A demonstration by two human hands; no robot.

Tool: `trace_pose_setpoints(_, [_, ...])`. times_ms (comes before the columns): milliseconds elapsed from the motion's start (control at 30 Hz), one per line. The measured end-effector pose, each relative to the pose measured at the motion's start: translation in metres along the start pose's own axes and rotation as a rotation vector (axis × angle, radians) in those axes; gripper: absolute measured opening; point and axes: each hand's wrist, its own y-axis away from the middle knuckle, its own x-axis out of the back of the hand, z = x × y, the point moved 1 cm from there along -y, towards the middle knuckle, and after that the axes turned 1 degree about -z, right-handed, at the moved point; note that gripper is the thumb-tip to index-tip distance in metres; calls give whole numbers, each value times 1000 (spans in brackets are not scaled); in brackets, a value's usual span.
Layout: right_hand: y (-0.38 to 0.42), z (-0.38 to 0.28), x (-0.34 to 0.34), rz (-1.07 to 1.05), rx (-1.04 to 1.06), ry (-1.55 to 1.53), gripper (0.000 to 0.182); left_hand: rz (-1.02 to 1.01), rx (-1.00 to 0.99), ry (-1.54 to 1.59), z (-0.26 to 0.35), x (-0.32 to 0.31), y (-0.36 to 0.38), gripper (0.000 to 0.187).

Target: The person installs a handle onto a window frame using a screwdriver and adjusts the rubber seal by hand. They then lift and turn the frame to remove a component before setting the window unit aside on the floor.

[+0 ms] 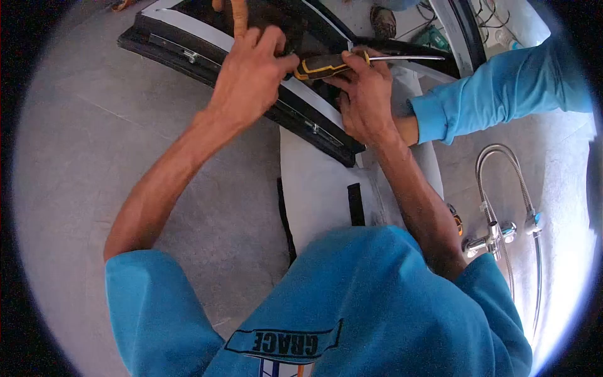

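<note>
My right hand (pixel 367 94) is closed around a screwdriver (pixel 317 66) with a black and yellow handle, its metal shaft pointing right. The handle's butt faces my left hand (pixel 251 72), whose thumb is right at it. My left hand's fingers are curled over a dark frame (pixel 173 53) with a pale strip along it; what they hold is hidden. Small metal latches (pixel 190 55) sit in the frame's side. Fingers (pixel 237 16) show at the top edge, just beyond my left hand.
Another person's blue sleeve (pixel 496 94) reaches in from the right, its hand hidden behind my right wrist. A tap with a flexible hose (pixel 493 235) is at the right. A shoe (pixel 383 22) and a green power tool (pixel 432 38) lie beyond the frame.
</note>
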Motion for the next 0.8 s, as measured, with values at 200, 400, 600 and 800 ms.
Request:
trace_pose_setpoints(200, [-10,-19,-12,14,-9,154,19,-85,-52,-194,12,1,10,27])
trace_pose_setpoints(400, [-46,-50,-20,-281,-46,519,14,-170,98,-84,17,17,30,61])
trace_pose_setpoints(600, [-83,-20,-37,-345,-434,602,28,-43,70,-119,4,4,48,72])
trace_pose_setpoints(800, [-113,-10,-48,-376,-477,585,29,-75,-2,-300,-6,-4,47,77])
